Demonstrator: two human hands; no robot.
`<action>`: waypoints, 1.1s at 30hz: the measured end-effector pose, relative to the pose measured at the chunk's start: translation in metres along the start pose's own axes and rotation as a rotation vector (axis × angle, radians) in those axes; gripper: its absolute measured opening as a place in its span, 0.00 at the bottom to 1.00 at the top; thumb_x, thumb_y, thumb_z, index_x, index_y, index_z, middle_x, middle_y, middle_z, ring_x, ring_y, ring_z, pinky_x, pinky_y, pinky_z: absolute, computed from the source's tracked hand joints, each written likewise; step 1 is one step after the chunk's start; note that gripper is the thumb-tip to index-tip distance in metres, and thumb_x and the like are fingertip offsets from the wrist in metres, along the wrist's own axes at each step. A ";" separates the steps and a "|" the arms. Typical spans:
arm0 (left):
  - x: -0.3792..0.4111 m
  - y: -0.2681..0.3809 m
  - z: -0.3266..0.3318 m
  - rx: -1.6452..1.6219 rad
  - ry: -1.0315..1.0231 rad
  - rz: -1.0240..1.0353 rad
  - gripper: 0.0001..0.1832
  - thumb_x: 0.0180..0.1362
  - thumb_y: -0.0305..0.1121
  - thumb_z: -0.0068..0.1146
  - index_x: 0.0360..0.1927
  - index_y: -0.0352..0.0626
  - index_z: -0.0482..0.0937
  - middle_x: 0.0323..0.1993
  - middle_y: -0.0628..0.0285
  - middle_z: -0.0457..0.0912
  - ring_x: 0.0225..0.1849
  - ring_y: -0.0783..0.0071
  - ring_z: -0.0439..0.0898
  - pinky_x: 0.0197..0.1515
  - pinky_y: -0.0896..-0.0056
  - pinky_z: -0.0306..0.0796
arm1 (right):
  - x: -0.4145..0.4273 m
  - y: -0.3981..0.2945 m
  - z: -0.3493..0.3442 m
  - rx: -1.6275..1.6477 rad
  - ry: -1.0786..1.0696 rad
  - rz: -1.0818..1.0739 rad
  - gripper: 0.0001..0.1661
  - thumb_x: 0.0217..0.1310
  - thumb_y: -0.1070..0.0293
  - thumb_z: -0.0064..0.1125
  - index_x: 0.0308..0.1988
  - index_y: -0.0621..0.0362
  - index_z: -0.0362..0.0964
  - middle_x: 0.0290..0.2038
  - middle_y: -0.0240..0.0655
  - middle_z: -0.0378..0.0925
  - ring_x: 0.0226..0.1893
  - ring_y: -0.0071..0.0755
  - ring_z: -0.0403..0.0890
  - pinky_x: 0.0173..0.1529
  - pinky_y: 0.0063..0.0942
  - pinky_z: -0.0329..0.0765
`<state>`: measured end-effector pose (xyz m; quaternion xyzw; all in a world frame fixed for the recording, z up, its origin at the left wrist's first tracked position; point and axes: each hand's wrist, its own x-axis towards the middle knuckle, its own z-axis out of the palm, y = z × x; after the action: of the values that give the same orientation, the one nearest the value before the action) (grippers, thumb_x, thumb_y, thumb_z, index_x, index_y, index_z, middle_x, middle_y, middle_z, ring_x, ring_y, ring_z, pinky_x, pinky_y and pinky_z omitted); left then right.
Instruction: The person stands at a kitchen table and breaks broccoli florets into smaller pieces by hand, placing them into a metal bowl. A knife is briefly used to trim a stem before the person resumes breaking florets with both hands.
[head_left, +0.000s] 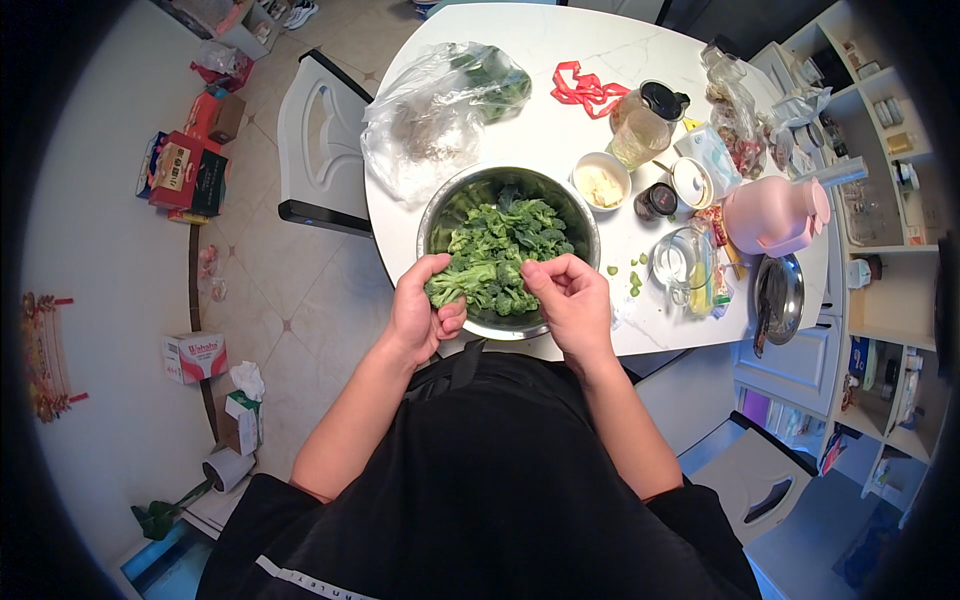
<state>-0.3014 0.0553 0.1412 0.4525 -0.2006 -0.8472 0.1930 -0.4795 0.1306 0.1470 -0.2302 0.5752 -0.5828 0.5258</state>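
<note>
A steel bowl (438, 217) holding many broccoli florets (517, 225) stands at the near edge of the white table. Over its near left rim my left hand (424, 311) grips a broccoli piece (469, 281) by its pale green stem side. My right hand (574, 300) is at the right end of that broccoli, thumb and forefinger pinched together at its florets. Whether a bit of it lies between those fingertips cannot be made out.
On the table (540, 142) are a clear plastic bag (427, 135) with greens, a red ribbon (585, 90), a glass pitcher (641, 139), a white bowl (601, 161) with pale slices, a dark-lidded jar (656, 201), a glass measuring cup (679, 262) and a pink jug (765, 214). Green scraps (635, 283) lie right of the bowl.
</note>
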 end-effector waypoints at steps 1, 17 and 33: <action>0.000 0.000 0.001 0.005 0.001 0.001 0.22 0.63 0.53 0.37 0.27 0.46 0.72 0.09 0.72 0.60 0.10 0.80 0.59 0.14 0.78 0.53 | 0.000 0.001 0.000 -0.007 0.002 -0.011 0.10 0.60 0.68 0.66 0.31 0.62 0.75 0.24 0.26 0.77 0.22 0.08 0.69 0.27 0.10 0.64; 0.002 -0.001 0.001 0.007 -0.006 0.002 0.22 0.63 0.53 0.38 0.29 0.46 0.72 0.09 0.72 0.60 0.10 0.80 0.59 0.14 0.78 0.53 | 0.001 -0.005 -0.005 0.002 -0.009 0.113 0.22 0.65 0.53 0.59 0.24 0.57 0.73 0.19 0.25 0.74 0.15 0.10 0.61 0.20 0.14 0.56; -0.006 0.003 0.011 0.019 -0.061 0.096 0.25 0.67 0.57 0.39 0.33 0.44 0.71 0.13 0.71 0.64 0.09 0.83 0.57 0.13 0.81 0.51 | 0.013 0.016 -0.015 -0.561 0.116 -0.159 0.21 0.59 0.57 0.65 0.40 0.66 0.79 0.29 0.31 0.82 0.19 0.13 0.68 0.28 0.17 0.69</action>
<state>-0.3071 0.0570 0.1525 0.4183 -0.2361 -0.8483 0.2231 -0.4912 0.1285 0.1242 -0.3773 0.7231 -0.4527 0.3605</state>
